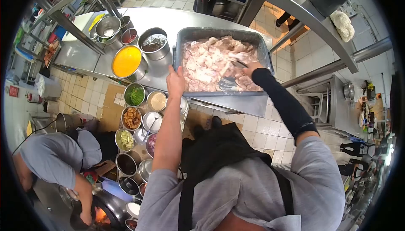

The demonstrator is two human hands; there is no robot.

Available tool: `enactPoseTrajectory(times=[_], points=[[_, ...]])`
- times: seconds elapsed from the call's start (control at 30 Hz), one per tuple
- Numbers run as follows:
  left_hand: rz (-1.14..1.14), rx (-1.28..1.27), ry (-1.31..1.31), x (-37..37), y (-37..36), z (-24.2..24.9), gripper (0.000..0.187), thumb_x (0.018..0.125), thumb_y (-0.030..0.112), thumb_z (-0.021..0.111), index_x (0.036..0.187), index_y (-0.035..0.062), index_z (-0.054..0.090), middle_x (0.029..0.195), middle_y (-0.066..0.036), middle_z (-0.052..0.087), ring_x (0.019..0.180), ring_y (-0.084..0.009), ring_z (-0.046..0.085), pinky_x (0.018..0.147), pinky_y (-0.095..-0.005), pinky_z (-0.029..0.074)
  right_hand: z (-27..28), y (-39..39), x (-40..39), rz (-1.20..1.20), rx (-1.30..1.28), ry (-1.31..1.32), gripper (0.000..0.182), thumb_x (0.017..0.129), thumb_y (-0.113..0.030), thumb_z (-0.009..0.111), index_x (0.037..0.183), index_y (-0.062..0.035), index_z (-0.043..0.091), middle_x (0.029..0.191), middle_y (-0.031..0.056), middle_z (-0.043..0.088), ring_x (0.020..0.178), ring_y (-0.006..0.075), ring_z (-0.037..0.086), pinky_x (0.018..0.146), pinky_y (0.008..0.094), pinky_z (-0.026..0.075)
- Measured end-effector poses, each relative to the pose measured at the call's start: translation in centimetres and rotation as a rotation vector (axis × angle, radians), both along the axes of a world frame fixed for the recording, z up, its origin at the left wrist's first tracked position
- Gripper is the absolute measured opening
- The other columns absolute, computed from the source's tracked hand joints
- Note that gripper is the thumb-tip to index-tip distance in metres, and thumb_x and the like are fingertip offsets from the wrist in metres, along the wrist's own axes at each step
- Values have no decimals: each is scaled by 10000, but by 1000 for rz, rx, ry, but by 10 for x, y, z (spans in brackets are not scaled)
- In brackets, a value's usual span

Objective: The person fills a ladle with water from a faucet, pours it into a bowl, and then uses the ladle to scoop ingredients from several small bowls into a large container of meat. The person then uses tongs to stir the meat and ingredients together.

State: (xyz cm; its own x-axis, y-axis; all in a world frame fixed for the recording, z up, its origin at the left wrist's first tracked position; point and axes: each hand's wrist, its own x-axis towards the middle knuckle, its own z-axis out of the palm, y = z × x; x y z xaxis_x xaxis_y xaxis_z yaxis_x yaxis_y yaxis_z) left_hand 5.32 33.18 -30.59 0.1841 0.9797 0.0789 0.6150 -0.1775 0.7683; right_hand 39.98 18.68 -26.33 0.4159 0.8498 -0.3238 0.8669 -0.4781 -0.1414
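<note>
A large grey plastic tub [223, 92] full of pale raw meat pieces [206, 62] stands on the steel counter in front of me. My left hand [175, 81] is closed at its left wall near the front corner, fingers outside and thumb at the rim. Over the right part of the meat, my right hand [254, 67] is closed around a dark-handled utensil [239, 63]. Its working end lies among the pieces, and its kind is unclear. A dark sleeve covers my right forearm. Below the hand, a patch of grey tub bottom shows through the meat.
Left of the tub stand a pot of dark liquid [155, 44] and a pot of orange liquid [127, 61]. Several ingredient containers, including chopped greens [135, 95], line my left side. A co-worker [59, 155] bends over a flaming wok [101, 214]. Steel shelf rails [325, 71] cross overhead.
</note>
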Motion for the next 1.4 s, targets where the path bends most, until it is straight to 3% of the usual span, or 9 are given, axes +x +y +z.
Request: enactPoseTrajectory(times=[0.3,0.43,0.7,0.87,0.93,1.07,1.27,1.37,1.4], points=[[-23,-10,16,2,1,6,622,1035,354,503,1387,-152,425,928,-394,656,920,-552,636,814,-560,490,183,-68,-14,266,-498,-250,328,868,-293,665,950,11,754,968,251,727,963,382,711,873,454,563],[-55,-34,-14,1,3,8,624,1038,345,500,1383,-167,414,922,-398,650,913,-555,632,807,-564,484,110,-82,18,256,-561,-235,296,864,-238,623,977,1,755,985,241,731,974,381,712,876,456,567],[-71,-70,8,2,1,6,626,1036,325,504,1395,-175,390,976,-416,641,960,-565,623,828,-557,483,-34,-37,17,-283,27,12,384,889,-349,611,959,4,744,1000,277,703,1016,424,675,888,479,545],[-59,-27,3,2,-2,6,625,1032,321,508,1402,-165,376,961,-421,638,951,-569,621,824,-571,474,-28,-47,-20,211,-149,-38,329,950,-291,592,1004,-5,746,1005,265,716,986,412,692,866,472,554],[-64,-42,30,1,0,14,619,1030,323,511,1409,-147,377,965,-425,636,963,-570,621,832,-573,474,78,-56,-43,120,-210,-1,365,975,-313,567,961,16,722,965,253,715,957,426,687,866,489,544],[-112,-100,27,-6,16,10,610,1026,334,518,1421,-110,384,975,-426,636,986,-574,619,846,-572,478,158,-64,-32,120,-278,-132,308,931,-243,603,985,27,741,978,246,724,976,393,702,866,453,559],[-97,-95,27,-6,19,18,592,1027,356,529,1376,-115,442,1046,-401,649,1029,-561,615,877,-534,486,1,-7,73,149,-223,-242,293,924,-244,582,963,-6,749,977,238,721,925,389,706,812,471,571],[-85,-83,56,-4,16,13,569,1029,353,524,1358,-107,456,1021,-404,648,1006,-566,616,862,-551,481,15,10,22,617,-303,-190,261,862,-237,629,953,-27,753,950,209,734,919,383,712,804,458,581],[-96,-66,58,-2,18,13,568,1028,354,524,1362,-99,451,1001,-405,648,985,-569,619,850,-564,477,11,13,3,510,-287,-137,314,836,-253,647,959,14,756,989,251,729,937,388,711,839,459,570]])
